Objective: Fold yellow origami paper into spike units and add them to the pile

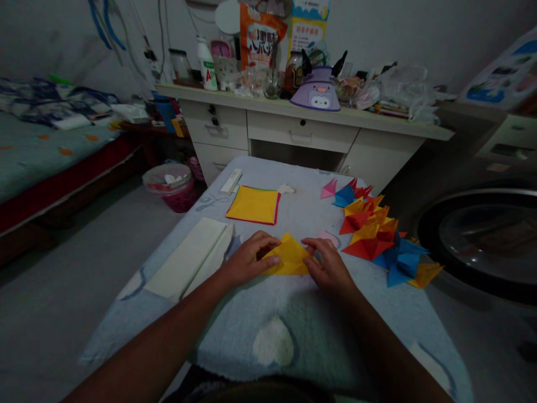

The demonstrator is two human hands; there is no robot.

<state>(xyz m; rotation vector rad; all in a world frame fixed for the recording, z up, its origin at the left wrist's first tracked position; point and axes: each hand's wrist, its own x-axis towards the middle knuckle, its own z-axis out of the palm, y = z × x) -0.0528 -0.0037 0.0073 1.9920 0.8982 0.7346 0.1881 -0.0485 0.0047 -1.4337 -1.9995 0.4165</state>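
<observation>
A yellow sheet of origami paper, folded to a point at the top, is held between my two hands just over the cloth-covered table. My left hand pinches its left corner, thumb in front and fingers curled behind. At the right corner my right hand grips the paper between thumb and fingers. Beyond the hands lies a stack of square coloured paper, yellow on top with red and green edges showing. Folded paper cranes in red, orange, blue and pink stand in a row along the table's right side.
A long pale folded paper lies left of my hands, with a small white box farther back. A white desk stands behind the table. To the right is a washing machine; a pink bin sits on the floor at left.
</observation>
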